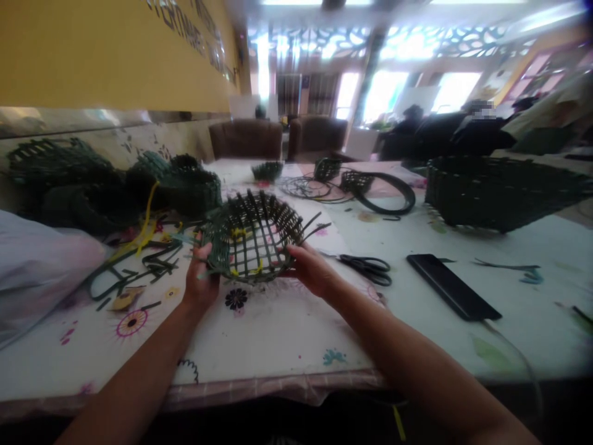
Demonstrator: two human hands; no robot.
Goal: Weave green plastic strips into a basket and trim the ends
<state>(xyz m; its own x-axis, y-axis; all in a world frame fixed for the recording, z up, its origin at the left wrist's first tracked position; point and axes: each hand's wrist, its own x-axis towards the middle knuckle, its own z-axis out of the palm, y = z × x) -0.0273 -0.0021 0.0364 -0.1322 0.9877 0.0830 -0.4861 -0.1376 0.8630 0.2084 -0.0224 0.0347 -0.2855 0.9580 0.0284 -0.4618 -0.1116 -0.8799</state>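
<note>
A small dark green woven basket (259,238) is tilted above the table, its open lattice showing the tablecloth through it. Yellow ties show on the lattice, and loose strip ends stick out at its right. My left hand (201,275) is closed on the basket's left rim. On the right side, my right hand (308,266) grips the rim with thumb and fingers. Black-handled scissors (368,266) lie just right of my right hand.
Green baskets (194,185) crowd the left, near cut strips (160,262) and a plastic bag (41,272). A strip coil (393,194) lies behind; a large basket (495,191) and a cabled phone (449,287) are at right. People sit beyond.
</note>
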